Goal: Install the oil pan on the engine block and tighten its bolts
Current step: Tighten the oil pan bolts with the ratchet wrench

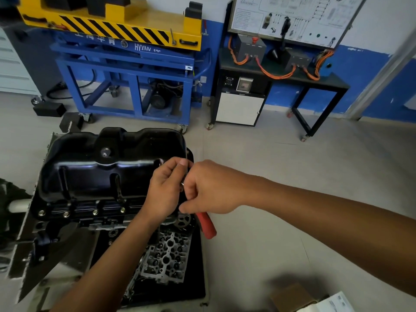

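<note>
While atop block (105, 221), glossy black oil pan (101, 174); L hand (166, 190) pinching rod (186, 154), R hand (211, 188) round red handle (207, 225).

You have an oil pan (108, 167) of smooth, shiny black metal. Its bolts (95, 212) are bright silver metal. The cylinder head (166, 255) is dull, bumpy grey metal. The tool handle (208, 226) looks like smooth red plastic.

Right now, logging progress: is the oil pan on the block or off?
On: the pan sits on the block, bolts showing along its near flange.
</note>
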Tool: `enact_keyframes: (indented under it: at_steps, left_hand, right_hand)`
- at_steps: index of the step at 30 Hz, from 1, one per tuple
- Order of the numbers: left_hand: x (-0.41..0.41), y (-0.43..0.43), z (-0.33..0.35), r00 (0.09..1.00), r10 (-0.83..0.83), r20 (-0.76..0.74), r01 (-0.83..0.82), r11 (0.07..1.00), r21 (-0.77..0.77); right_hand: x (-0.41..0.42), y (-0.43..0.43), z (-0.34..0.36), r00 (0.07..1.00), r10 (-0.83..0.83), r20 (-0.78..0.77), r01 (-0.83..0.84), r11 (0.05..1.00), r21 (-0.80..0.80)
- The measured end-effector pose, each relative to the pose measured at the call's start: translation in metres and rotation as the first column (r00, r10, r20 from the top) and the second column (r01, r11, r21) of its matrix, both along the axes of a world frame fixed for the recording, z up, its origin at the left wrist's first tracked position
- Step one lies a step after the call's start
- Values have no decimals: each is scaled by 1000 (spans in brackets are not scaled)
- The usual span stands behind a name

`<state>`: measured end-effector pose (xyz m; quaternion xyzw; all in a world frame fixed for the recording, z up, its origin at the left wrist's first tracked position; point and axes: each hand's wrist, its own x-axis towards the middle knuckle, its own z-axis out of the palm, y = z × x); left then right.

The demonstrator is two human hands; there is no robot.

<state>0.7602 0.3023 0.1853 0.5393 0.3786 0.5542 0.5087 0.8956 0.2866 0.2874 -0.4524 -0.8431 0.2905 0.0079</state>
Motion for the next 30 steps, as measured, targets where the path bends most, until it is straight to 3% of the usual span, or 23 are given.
enact_keyframes:
  at_steps: [7, 11, 14, 16, 18, 20, 25, 30]
  left_hand:
    - [0, -1, 3, 1000, -23, 1, 23, 1000, -17]
    - [2, -5, 2, 995, -98, -7, 98, 994, -40]
    - [2, -7, 0, 989, -145, 11, 145, 986, -78]
    - [4, -7, 0, 985, -168, 44, 171, 981, -90]
    - [7, -6, 0, 983, -175, 56, 180, 979, -96]
    - [8, -5, 2, 983, -170, 72, 175, 981, -80]
    - [-2, -3, -1, 989, -81, 125, 90, 993, -70]
    - [-4, -3, -2, 989, 22, 143, -15, 999, -49]
  right_hand:
    - [6, 21, 1, 994, -110, 20, 110, 928, -355]
    - [13, 32, 8, 984, -65, 165, 127, 909, -396]
    - [15, 39, 16, 954, -30, 298, 100, 970, -223]
    - [14, 39, 17, 928, -40, 369, 40, 999, 7]
    - [11, 36, 12, 916, -98, 389, -33, 948, 316]
    - [7, 31, 3, 938, -109, 330, -80, 857, 510]
    - [13, 29, -25, 974, -4, 229, -141, 777, 613]
    - [23, 21, -29, 970, 7, 244, -162, 764, 625]
